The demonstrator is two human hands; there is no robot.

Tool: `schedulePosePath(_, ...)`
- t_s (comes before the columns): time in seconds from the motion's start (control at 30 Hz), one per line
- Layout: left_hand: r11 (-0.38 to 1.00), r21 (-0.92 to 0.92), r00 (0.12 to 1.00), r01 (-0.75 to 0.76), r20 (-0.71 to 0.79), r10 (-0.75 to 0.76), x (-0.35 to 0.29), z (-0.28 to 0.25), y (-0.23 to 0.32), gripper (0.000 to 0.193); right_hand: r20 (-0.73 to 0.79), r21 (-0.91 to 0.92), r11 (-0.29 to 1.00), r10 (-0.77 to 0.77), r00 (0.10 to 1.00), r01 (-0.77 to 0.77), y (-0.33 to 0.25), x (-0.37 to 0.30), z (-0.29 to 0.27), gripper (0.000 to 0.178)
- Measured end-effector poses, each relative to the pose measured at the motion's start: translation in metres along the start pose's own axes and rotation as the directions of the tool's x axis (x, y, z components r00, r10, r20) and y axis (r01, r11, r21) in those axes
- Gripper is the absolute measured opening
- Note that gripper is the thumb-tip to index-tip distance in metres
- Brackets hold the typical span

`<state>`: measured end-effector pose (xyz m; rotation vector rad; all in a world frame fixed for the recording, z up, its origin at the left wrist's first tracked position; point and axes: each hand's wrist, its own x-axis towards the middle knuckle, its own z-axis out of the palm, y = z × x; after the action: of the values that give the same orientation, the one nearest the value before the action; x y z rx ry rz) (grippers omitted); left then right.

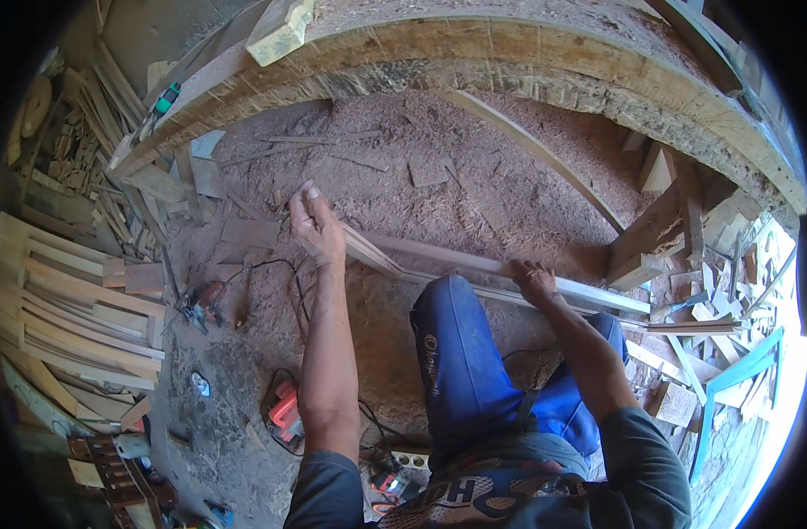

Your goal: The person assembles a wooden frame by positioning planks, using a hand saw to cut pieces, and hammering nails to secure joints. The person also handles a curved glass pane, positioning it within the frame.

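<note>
A pale strip (456, 256) is being held crosswise in front of the body, between the knees and the bench (509, 53). Its upper edge is being covered by the right hand (534, 280), whose fingers are being kept curled over the wood, probably so that the length is being steadied near its far end. Beside it, thin slats (372, 253) are being run along much the same line, with their left ends being hidden at the left hand (318, 227). That hand is being held raised, its fingers close together and bent; whether the slats are being pinched or merely touched there cannot be told. With the hands being set well apart, the long, slender pieces are presumably being kept from swinging. The strip is being carried just beyond the left knee (454, 300); whether any weight is being borne by the knee cannot be made out. To the left, a red tool (286, 412) is being left on the floor (236, 353), seemingly within reach. At the right, offcuts (675, 404) are being left heaped, perhaps so that the working space is being spared.
</note>
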<state>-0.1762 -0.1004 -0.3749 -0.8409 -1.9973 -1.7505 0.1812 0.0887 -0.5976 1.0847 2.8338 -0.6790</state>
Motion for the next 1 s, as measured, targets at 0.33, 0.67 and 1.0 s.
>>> schedulePosePath(0.33, 0.982, -0.105, 0.987, 0.157, 0.001, -0.158, 0.001, 0.008, -0.006, 0.034, -0.017, -0.252, 0.961, 0.117, 0.993, -0.117, 0.04, -0.039, -0.007, 0.052)
schedulePosePath(0.67, 0.942, 0.256, 0.959, -0.216, 0.238, 0.155, -0.013, -0.003, 0.019, 0.025, -0.554, -0.38, 0.895, -0.018, 0.832, -0.233, 0.101, -0.221, -0.192, 0.012)
schedulePosePath(1.0, 0.867, 0.442, 0.952, -0.231, 0.286, 0.108, -0.001, -0.001, 0.025, 0.032, -0.844, -0.151, 0.86, 0.144, 0.516, -0.488, 0.168, -0.275, -0.309, 0.017)
